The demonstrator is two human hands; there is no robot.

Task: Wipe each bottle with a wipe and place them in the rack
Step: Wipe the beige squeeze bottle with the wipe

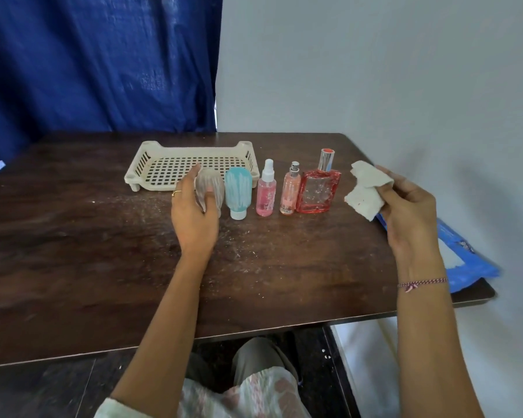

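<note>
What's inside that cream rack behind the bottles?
Only bare grid floor shows in the rack; no bottle stands in it. The left hand and the clear bottle it grips cover part of the near side.

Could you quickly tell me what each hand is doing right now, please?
Left hand: grips the clear bottle.
Right hand: holds the wipe.
</note>
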